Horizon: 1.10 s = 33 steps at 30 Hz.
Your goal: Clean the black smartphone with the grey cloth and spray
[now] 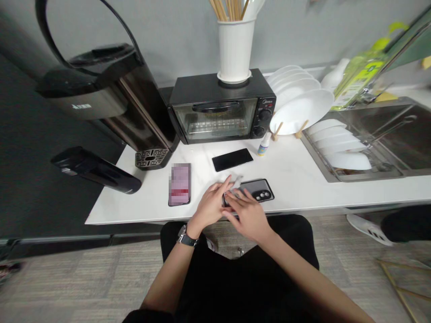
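A grey phone case [256, 185] with a black rim and camera holes lies near the counter's front edge. My left hand [211, 205], with a watch at the wrist, grips the case's left end. My right hand [247, 214] is bent over that same end, its fingers pressing a small pale cloth [237, 181] against the case. Most of the cloth is hidden under the fingers. Just behind lies a phone [232, 159] with a dark screen. Beside it stands a small spray bottle [264, 145]. To the left rests another phone [180, 185], its lit screen blurred out.
A black toaster oven [220, 117] stands behind, bearing a white utensil pot [235, 51]. At left are a tall drink machine [134, 103] and a dark flask [101, 172]. White plates [299, 110] and a sink [319, 157] lie right. Another person's shoe [368, 229] shows below.
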Each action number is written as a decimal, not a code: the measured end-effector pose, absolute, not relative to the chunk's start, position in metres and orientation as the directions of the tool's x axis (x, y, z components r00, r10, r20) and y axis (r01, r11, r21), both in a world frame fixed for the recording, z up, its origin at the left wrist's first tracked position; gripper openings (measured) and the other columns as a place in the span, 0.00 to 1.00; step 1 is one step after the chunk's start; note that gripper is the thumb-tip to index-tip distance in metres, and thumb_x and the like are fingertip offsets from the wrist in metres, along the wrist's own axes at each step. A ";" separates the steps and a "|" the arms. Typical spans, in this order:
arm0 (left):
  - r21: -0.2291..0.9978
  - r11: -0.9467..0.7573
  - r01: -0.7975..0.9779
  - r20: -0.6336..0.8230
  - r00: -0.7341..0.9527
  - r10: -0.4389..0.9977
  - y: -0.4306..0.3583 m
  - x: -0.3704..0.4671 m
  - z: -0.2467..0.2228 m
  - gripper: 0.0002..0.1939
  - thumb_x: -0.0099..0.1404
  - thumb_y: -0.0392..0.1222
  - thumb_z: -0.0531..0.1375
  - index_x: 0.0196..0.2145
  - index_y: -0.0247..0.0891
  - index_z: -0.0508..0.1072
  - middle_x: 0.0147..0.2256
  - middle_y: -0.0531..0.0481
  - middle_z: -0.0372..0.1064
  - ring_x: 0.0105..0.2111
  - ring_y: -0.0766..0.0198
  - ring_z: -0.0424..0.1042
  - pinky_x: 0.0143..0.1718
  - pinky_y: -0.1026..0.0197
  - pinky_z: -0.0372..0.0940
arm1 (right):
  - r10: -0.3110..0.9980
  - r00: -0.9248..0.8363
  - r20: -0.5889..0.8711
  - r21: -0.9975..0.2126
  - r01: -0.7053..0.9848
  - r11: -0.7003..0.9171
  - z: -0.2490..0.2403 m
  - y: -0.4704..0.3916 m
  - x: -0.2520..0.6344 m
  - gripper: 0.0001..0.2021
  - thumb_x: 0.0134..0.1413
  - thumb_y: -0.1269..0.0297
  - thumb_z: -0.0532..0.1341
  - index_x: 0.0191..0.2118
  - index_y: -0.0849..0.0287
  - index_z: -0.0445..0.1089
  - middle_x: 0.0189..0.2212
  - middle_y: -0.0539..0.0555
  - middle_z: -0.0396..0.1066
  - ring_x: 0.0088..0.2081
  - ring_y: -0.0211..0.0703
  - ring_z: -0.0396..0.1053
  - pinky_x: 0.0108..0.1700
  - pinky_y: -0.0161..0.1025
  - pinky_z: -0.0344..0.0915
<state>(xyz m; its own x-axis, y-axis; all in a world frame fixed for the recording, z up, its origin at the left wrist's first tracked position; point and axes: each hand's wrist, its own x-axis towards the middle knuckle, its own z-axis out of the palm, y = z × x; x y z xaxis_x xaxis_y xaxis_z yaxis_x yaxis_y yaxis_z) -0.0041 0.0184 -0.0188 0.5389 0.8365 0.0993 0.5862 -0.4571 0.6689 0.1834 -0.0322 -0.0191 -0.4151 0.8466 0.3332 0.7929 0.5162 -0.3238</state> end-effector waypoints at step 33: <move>0.679 -0.458 0.573 0.115 0.534 0.838 0.022 0.000 -0.017 0.57 0.60 0.48 0.73 0.75 0.52 0.42 0.66 0.49 0.67 0.62 0.48 0.65 0.65 0.44 0.57 | 0.856 -0.372 0.358 -0.191 0.869 0.457 -0.021 -0.026 0.227 0.31 0.69 0.46 0.57 0.62 0.70 0.69 0.61 0.69 0.72 0.62 0.62 0.70 0.67 0.60 0.62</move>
<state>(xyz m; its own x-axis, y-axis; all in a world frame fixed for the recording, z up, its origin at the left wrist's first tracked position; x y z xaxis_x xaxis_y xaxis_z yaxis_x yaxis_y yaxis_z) 0.0001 0.0221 -0.0171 0.5338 0.8378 0.1148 0.5733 -0.4584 0.6791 0.2269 -0.0262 -0.0211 -0.3724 0.8562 0.3581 0.8685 0.4575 -0.1907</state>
